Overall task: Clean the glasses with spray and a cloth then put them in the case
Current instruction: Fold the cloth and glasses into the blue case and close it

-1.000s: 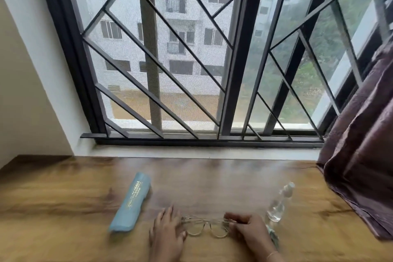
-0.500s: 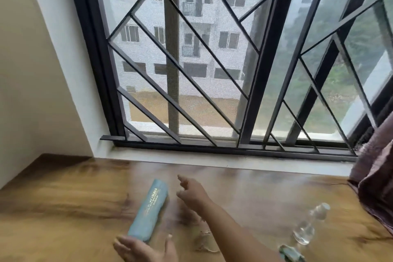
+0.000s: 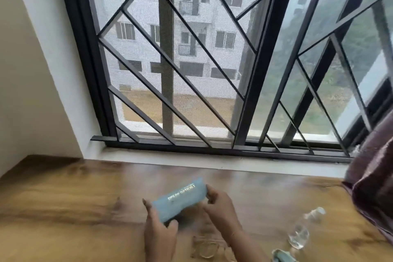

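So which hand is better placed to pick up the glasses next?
Probably the right hand: it only pinches the far end of the case, and the glasses lie on the table just beside its wrist. The left hand wraps the case's near end, so it could hold it alone.

Open tabletop (image 3: 63,208) lies left; spray bottle (image 3: 302,232) and curtain (image 3: 372,176) crowd the right.

Source: overcast daylight through the window (image 3: 191,59), from ahead.
Brightness: moderate and even; the wall (image 3: 25,70) at left is dimmer.
Shadows: soft and faint on the table (image 3: 63,208) beneath the left hand (image 3: 159,232) and right hand (image 3: 221,206).
Glare: pale sheen along the table's far strip.
Blur: hands, glasses (image 3: 207,249) and bottle (image 3: 302,229) smeared; case (image 3: 180,200) lettering partly readable.
Distortion: window bars lean at the edges.
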